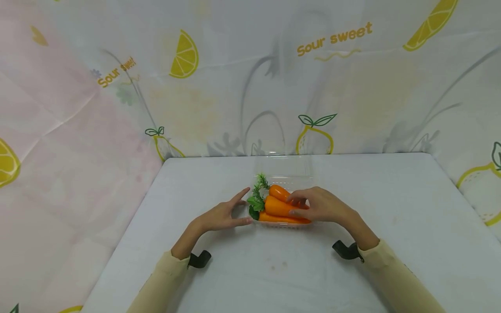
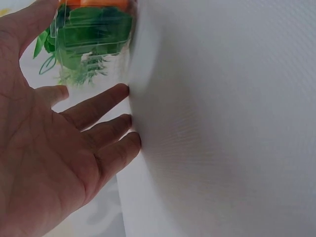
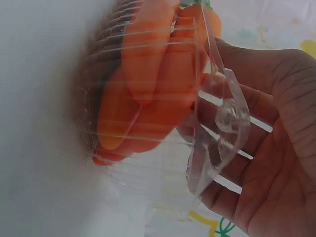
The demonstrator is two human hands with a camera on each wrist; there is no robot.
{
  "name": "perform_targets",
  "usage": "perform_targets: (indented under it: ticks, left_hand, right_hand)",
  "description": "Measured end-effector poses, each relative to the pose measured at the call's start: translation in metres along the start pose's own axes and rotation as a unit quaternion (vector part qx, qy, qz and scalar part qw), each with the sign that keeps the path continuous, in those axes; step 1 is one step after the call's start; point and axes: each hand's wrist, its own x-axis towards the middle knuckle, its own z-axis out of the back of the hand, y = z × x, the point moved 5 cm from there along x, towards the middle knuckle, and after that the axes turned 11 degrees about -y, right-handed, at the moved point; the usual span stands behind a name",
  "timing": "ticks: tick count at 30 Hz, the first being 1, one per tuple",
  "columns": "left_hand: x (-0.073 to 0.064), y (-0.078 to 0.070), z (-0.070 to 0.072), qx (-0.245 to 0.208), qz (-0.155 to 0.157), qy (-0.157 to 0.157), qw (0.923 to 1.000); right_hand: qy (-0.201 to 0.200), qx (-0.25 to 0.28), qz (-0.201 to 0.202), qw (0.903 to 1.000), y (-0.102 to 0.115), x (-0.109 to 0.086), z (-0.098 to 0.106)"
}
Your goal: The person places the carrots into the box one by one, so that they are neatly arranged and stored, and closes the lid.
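Several orange carrots point(image 1: 278, 206) with green tops point(image 1: 257, 201) lie in a clear plastic clamshell box point(image 3: 192, 148), its lid point(image 1: 283, 166) raised at the back. My right hand point(image 1: 317, 204) reaches over the box's right end, thumb and bent fingers on either side of a carrot point(image 3: 185, 64). In the right wrist view, its fingers show behind the clear rim. At the leafy end, my left hand point(image 1: 225, 215) is spread, with nothing between thumb and fingers. Its thumb is right at the box's front corner; other fingertips point(image 2: 123, 90) rest at the white table surface.
A white-covered table point(image 1: 372, 187) lies under everything. Behind it hangs a cloth point(image 1: 242, 87) printed with lemons and lettering. Dark wrist-worn pieces point(image 1: 200, 259) stick out at both sleeves.
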Motion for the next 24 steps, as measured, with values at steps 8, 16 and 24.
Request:
perform_targets:
  ticks: [8, 16, 24]
  left_hand:
    - [0.002, -0.001, 0.003, -0.005, -0.004, 0.021, 0.9998]
    - [0.02, 0.003, 0.018, -0.089, 0.0, -0.061, 0.9942]
    - [0.055, 0.004, 0.027, -0.168, 0.05, -0.204, 0.9632]
  right_hand:
    - [-0.071, -0.034, -0.024, 0.9966, -0.01, 0.0, 0.023]
    - [-0.184, -0.044, -0.053, 0.9805, -0.028, 0.005, 0.042]
    - [-0.273, -0.008, -0.147, 0.9506, -0.058, 0.007, 0.049]
